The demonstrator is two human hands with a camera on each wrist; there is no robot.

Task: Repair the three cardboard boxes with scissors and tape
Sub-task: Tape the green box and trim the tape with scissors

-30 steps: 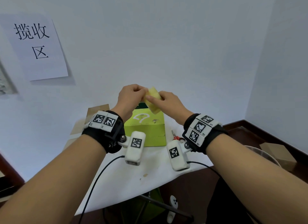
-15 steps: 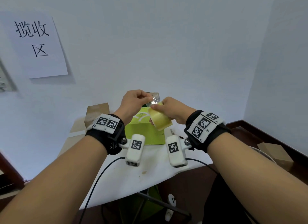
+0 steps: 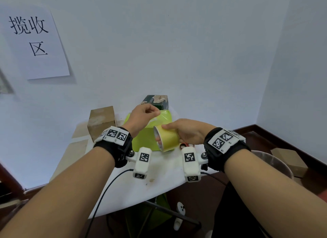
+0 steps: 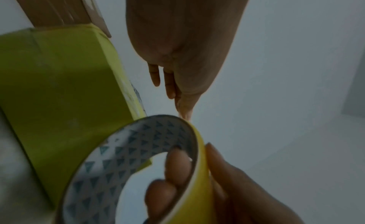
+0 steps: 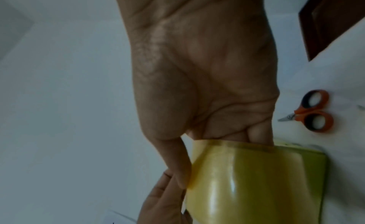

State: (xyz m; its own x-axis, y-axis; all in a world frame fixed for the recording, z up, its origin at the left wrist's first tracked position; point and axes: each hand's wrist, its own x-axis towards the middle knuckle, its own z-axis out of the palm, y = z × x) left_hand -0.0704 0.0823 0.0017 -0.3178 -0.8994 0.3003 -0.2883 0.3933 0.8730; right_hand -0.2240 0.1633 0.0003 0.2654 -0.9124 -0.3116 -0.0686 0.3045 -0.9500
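A pale blue wall (image 3: 177, 51) fills the background, with a white paper sign (image 3: 33, 41) bearing black characters fixed at about 10 o'clock in the head view. Below it a bench (image 3: 141, 184) covered in white is seen, set against the wall.

A lime-green box (image 3: 146, 140) stands at the middle of the bench. A brown cardboard box (image 3: 101, 121) is placed at its 9 o'clock, just beside it, and a dark green box (image 3: 157, 101) at its 12 o'clock, against the wall. Orange-handled scissors (image 5: 312, 113) lie flat on the bench at 3 o'clock of the green box, blades closed.

A roll of yellowish tape (image 3: 166, 138) is held above the lime-green box by the right hand (image 3: 187, 131): the thumb is pressed on the outer face and the fingers (image 4: 173, 168) are hooked through the patterned core. The left hand (image 3: 141, 116), at 11 o'clock of the roll, is closed in a pinch on the free tape end (image 3: 163, 116), and a short glossy strip is stretched between the two hands.

On the dark floor at 4 o'clock a small carton (image 3: 290, 161) is seen beside a metal basin (image 3: 276, 165)
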